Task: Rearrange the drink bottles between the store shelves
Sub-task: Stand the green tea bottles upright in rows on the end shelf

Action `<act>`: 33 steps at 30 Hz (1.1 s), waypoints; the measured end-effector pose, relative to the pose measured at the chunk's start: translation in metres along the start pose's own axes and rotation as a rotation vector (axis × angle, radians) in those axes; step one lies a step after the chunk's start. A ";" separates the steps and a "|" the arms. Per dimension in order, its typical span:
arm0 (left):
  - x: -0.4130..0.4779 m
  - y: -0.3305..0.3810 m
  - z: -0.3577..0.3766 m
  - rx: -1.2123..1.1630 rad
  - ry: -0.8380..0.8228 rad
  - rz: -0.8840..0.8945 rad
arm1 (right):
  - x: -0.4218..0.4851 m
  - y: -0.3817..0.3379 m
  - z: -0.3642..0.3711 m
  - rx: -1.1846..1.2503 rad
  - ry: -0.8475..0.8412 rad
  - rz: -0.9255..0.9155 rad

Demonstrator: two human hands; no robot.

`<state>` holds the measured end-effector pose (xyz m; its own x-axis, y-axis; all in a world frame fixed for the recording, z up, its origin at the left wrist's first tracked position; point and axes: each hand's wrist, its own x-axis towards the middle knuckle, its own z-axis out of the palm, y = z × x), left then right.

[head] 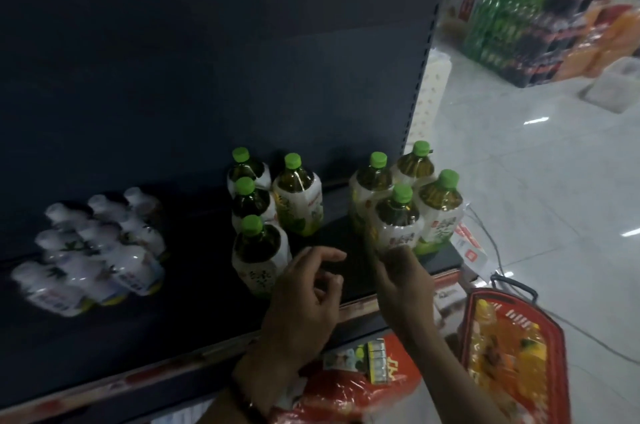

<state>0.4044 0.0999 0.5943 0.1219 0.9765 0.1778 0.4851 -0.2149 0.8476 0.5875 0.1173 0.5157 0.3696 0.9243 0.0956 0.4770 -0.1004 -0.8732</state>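
The green-capped bottles point(298, 202) stand upright on the dark shelf point(332, 240) in two groups of four, with a bare strip of shelf between them; the right group sits at the shelf's end, by the upright post. Further left on the same shelf is a blurred cluster of white bottles point(128, 264), well apart from the green caps. Judging from this, the rearranging is partway: both groups look fairly orderly but the gap between them is unfilled, and much of the shelf to the left carries nothing, so more moving or closing-up probably remains.

The right hand point(403, 273) reaches to the lower label of the front bottle point(398, 219) of the right group; its fingertips are at or on the bottle, but blur hides whether they wrap round it, so I cannot tell if it grasps. The left hand point(304, 299) hovers over the shelf's front edge, just beside the nearest bottle of the left group; its fingers are loosely curled, thumb and forefinger apart, with nothing in them.

On the floor to the right stands a red basket point(557, 364) holding orange drinks.
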 end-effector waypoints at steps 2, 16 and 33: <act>0.001 -0.003 -0.030 0.029 0.103 0.053 | -0.009 -0.013 0.019 -0.018 -0.097 -0.044; 0.063 -0.068 -0.141 0.121 0.010 0.280 | 0.063 -0.165 0.079 -0.186 0.024 -0.259; 0.145 -0.045 -0.155 0.341 -0.227 0.293 | 0.127 -0.218 0.080 -1.008 -0.319 -0.326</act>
<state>0.2655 0.2535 0.6595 0.4623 0.8542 0.2380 0.6533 -0.5096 0.5598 0.4666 0.2861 0.6798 -0.0452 0.9990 -0.0046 0.9987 0.0451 -0.0254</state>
